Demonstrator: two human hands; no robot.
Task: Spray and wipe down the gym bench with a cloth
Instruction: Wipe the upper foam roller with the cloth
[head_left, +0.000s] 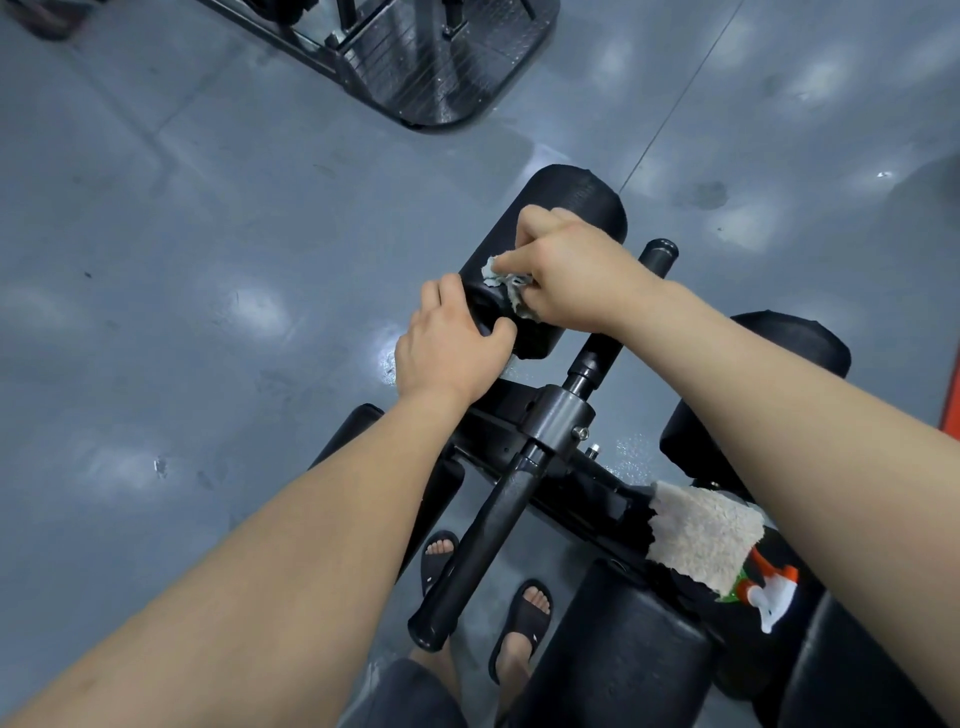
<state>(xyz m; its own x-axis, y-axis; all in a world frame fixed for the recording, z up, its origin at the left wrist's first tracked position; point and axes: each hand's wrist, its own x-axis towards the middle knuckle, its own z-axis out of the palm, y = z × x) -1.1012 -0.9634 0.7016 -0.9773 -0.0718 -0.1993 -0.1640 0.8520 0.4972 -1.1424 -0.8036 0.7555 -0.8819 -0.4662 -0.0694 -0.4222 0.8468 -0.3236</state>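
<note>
Right grip (561, 270) holds cloth (506, 285) on black pad (550, 208) above grey floor (208, 234).

**Black on blue-grey**

The bar (498, 525) is matt black. Beyond the bar, the cloth (506, 283) is pale grey-white against a black roller (561, 208). Right of the bar, a towel (706, 535) is fluffy beige with an orange, white and green motif. The floor (208, 260) is glossy blue-grey with pale reflections. Sandals (524, 618) under the bar are black.

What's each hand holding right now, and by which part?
Right hand pinches a bunched cloth against the black roller pad; left hand grips that pad's near end.
</note>
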